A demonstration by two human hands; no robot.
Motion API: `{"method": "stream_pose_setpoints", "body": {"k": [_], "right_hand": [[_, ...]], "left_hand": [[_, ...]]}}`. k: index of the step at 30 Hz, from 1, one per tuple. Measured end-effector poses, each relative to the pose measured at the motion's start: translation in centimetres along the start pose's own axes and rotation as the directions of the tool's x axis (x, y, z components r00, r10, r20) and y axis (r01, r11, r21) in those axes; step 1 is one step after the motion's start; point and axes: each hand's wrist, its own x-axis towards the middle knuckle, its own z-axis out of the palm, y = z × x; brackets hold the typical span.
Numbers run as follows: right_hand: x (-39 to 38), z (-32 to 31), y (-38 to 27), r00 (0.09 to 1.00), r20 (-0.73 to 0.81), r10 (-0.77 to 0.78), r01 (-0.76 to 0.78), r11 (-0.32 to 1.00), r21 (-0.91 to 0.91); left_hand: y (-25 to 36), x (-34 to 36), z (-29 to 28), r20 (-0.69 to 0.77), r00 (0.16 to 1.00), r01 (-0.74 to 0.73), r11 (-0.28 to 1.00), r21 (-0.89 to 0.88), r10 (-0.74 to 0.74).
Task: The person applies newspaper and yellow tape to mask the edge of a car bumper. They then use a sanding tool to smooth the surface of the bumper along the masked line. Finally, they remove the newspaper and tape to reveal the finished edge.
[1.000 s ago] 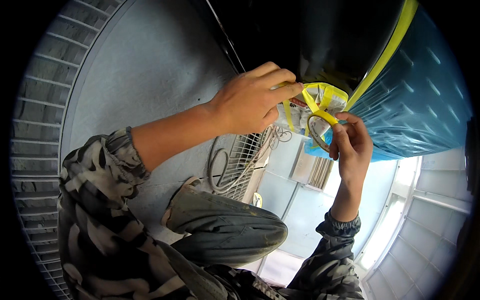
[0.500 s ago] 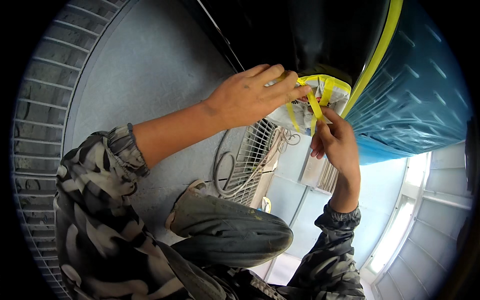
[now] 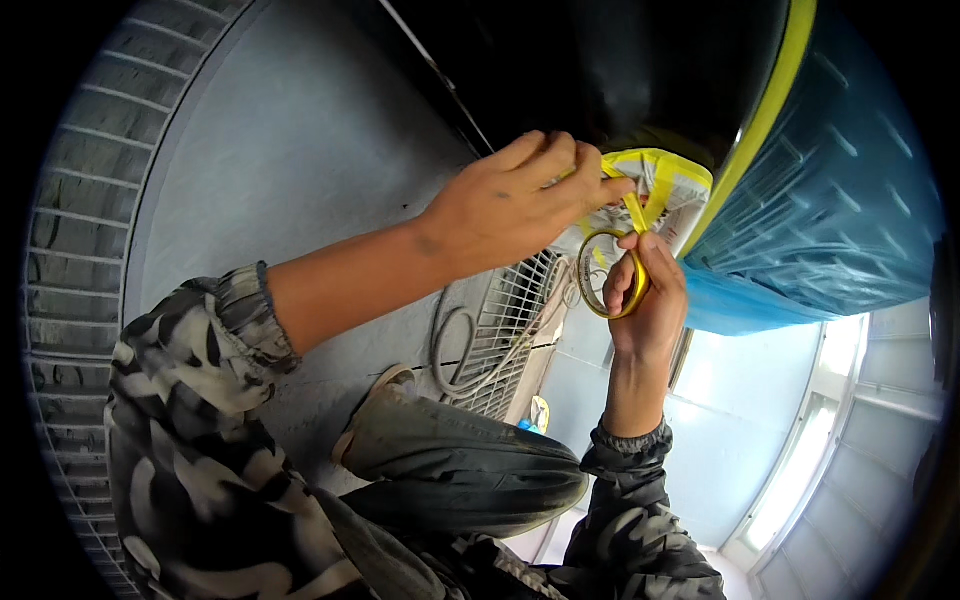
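Observation:
My right hand (image 3: 648,295) is closed around a thin roll of yellow masking tape (image 3: 584,278), fingers through the ring and thumb on its rim. From the roll a short yellow tape strip (image 3: 636,212) stretches up to my left hand (image 3: 515,200). The left fingers are bent and pressed together on the tape along the lower edge of a glossy black panel (image 3: 640,60); their tips are partly hidden. Printed white paper or plastic sheeting (image 3: 685,205), edged with yellow tape, covers the part behind both hands.
Blue plastic film (image 3: 830,190) drapes the right side, bordered by a yellow tape line (image 3: 765,95). A grey floor (image 3: 290,130) lies left, with a metal grate (image 3: 95,210) at its edge. A hose (image 3: 440,350) lies near another grate (image 3: 505,330). My bent knee (image 3: 540,480) is below.
My right hand has turned and moved slightly left and down, bringing the tape roll into plain sight. My left hand has shifted only slightly and stays at the panel edge.

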Motion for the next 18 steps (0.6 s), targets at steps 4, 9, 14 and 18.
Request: {"method": "stream_pose_setpoints", "body": {"k": [4, 9, 14, 18], "right_hand": [[0.2, -7.3, 1.9, 0.929, -0.365, 0.063, 0.033, 0.967, 0.252], [-6.3, -5.6, -0.5, 0.980, 0.183, -0.080, 0.142, 0.924, -0.356], [-2.8, 2.8, -3.5, 0.937, 0.345, 0.063, 0.116, 0.872, -0.475], [1.5, 1.1, -3.2, 0.963, 0.269, -0.004, 0.138, 0.865, -0.483]], "left_hand": [[0.4, 0.8, -0.1, 0.079, 0.996, -0.030, 0.999, 0.029, 0.028], [-0.6, 0.3, -0.5, 0.031, 0.999, 0.034, 0.999, -0.040, -0.032], [-0.5, -0.1, -0.6, 0.102, 0.995, 0.034, 0.983, -0.182, -0.016], [-2.3, -0.3, -2.3, 0.229, 0.973, 0.120, 0.885, -0.450, -0.015]]}}
